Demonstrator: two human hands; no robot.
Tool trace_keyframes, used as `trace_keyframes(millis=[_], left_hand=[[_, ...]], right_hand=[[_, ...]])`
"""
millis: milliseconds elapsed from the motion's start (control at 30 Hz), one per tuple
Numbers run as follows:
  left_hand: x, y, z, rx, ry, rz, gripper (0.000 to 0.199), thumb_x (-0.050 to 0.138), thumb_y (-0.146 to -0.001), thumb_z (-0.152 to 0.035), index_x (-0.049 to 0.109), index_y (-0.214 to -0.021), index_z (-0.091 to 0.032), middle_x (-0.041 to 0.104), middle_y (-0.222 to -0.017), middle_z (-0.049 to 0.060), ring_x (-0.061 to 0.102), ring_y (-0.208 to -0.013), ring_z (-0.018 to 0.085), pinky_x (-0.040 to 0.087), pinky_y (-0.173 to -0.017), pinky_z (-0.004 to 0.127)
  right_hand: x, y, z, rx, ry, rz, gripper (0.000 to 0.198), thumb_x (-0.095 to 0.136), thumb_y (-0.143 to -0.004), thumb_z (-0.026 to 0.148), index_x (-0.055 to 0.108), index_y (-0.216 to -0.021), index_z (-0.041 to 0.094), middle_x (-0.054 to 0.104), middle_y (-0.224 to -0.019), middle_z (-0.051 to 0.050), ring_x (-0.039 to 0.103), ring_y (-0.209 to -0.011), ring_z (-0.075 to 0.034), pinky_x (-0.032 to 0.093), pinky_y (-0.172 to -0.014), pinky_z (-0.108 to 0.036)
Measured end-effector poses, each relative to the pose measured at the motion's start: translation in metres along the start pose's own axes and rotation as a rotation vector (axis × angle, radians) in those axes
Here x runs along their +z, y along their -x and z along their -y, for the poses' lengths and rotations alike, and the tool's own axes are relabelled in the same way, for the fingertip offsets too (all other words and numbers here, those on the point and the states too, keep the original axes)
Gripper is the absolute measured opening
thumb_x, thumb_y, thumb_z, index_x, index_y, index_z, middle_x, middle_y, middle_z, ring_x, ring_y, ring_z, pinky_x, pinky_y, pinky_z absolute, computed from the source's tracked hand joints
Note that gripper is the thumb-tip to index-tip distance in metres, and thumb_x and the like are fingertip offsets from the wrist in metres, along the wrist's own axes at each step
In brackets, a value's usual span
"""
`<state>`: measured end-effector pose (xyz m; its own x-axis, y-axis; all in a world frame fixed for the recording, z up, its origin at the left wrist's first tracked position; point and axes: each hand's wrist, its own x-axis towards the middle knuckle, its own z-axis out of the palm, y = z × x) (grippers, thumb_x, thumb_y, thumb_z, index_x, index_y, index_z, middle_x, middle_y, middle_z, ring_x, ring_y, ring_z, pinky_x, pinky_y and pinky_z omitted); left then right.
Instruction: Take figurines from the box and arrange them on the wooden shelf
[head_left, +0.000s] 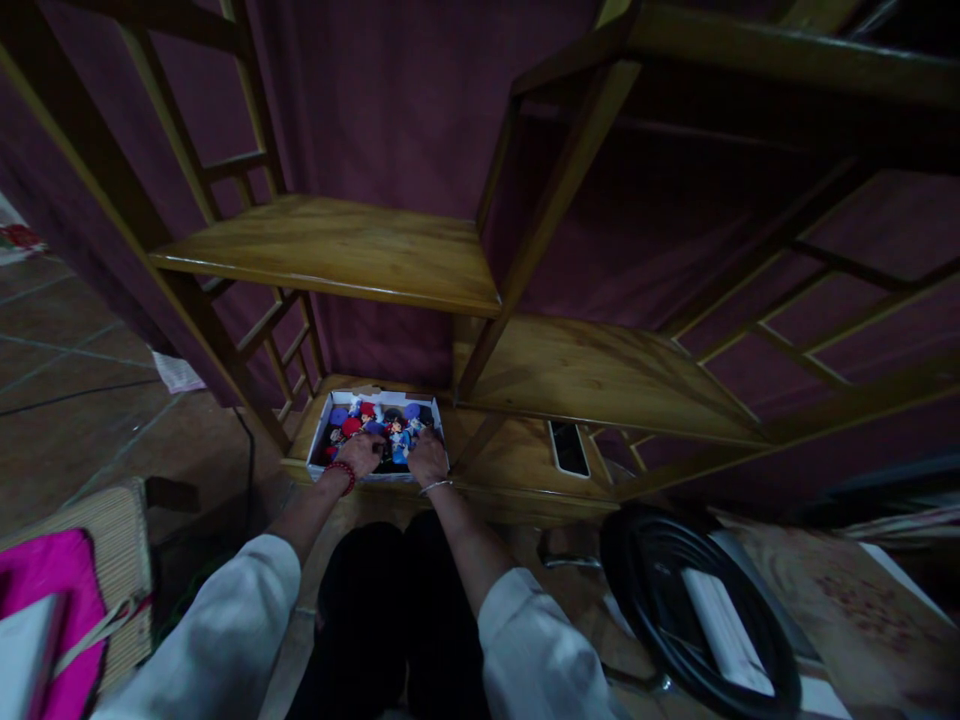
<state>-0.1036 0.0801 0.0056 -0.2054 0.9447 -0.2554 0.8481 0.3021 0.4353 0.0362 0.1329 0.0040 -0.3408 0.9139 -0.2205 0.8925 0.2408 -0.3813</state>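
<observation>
Both hands point(362, 454) dip among figurines point(396, 430) in a white box point(320, 430); whether open or grasping, I cannot tell.

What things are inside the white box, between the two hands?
The white box holds small figures, with red, blue and purple parts. The left hand and right hand cover some contents; what lies beneath them or under the uppermost figures cannot be seen.

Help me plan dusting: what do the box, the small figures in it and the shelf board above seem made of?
Box: probably white cardboard, matte; thin walls suggest it. Figures: perhaps painted plastic; bright and moulded-looking, but too small to be sure. Shelf board: wood, apparently varnished; grain and shiny front edge show.
</observation>
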Motion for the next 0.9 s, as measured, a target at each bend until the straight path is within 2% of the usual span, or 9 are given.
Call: trace_keyframes(millis=[100,267,367,500,633,733,900], left_hand=[[0.0,0.0,0.001,0.014,0.007,-0.008,0.034,0.042,-0.079,-0.021,0.064,-0.104,-0.022,0.065,-0.106,0.004,0.058,-0.099,0.015,0.039,-0.089,0.021],[0.0,0.001,0.002,-0.003,0.033,-0.009,0.034,0.042,-0.079,-0.02,0.063,-0.105,-0.023,0.065,-0.105,0.002,0.058,-0.098,0.013,0.039,-0.089,0.021],[-0.001,0.002,0.001,-0.011,0.053,-0.012,0.035,0.041,-0.078,-0.019,0.063,-0.105,-0.021,0.065,-0.104,0.004,0.058,-0.097,0.014,0.04,-0.088,0.022],[-0.002,0.003,0.001,-0.02,0.083,-0.003,0.035,0.04,-0.078,-0.018,0.063,-0.105,-0.02,0.066,-0.101,0.005,0.059,-0.095,0.014,0.041,-0.086,0.021],[-0.001,0.002,0.001,-0.055,0.083,-0.018,0.034,0.039,-0.079,-0.017,0.063,-0.104,-0.021,0.066,-0.101,0.004,0.06,-0.095,0.014,0.042,-0.085,0.021],[0.0,-0.002,0.001,-0.085,0.077,-0.031,0.034,0.039,-0.08,-0.017,0.062,-0.104,-0.021,0.065,-0.104,0.004,0.059,-0.097,0.014,0.042,-0.085,0.021],[-0.001,-0.008,-0.001,-0.139,0.026,-0.047,0.032,0.042,-0.078,-0.017,0.062,-0.102,-0.021,0.064,-0.104,0.007,0.058,-0.099,0.017,0.042,-0.085,0.024]], right_hand=[[-0.001,0.0,-0.001,0.049,-0.066,-0.053,0.036,0.038,-0.08,0.009,0.05,-0.113,0.014,0.061,-0.109,-0.011,0.056,-0.101,-0.015,0.039,-0.084,-0.02],[-0.005,0.003,-0.001,0.055,-0.119,-0.029,0.041,0.039,-0.082,0.013,0.042,-0.123,0.02,0.062,-0.11,-0.005,0.057,-0.098,-0.013,0.04,-0.081,-0.019],[-0.007,0.005,-0.001,0.041,-0.132,-0.018,0.041,0.039,-0.082,0.014,0.044,-0.122,0.02,0.063,-0.108,-0.005,0.057,-0.099,-0.014,0.04,-0.08,-0.019],[-0.007,0.008,0.001,0.001,-0.055,0.016,0.04,0.04,-0.081,0.013,0.05,-0.118,0.024,0.063,-0.108,-0.004,0.057,-0.098,-0.014,0.04,-0.081,-0.021],[-0.006,0.013,0.005,0.003,0.06,0.055,0.039,0.039,-0.083,0.019,0.049,-0.118,0.032,0.065,-0.104,-0.001,0.059,-0.094,-0.016,0.042,-0.078,-0.025],[-0.005,0.013,0.007,-0.02,0.091,0.046,0.038,0.039,-0.083,0.023,0.048,-0.119,0.034,0.064,-0.105,0.001,0.059,-0.095,-0.016,0.042,-0.078,-0.025],[-0.002,0.011,0.006,-0.045,0.081,0.012,0.033,0.037,-0.083,0.025,0.058,-0.106,0.035,0.064,-0.107,0.005,0.057,-0.098,-0.015,0.041,-0.082,-0.024]])
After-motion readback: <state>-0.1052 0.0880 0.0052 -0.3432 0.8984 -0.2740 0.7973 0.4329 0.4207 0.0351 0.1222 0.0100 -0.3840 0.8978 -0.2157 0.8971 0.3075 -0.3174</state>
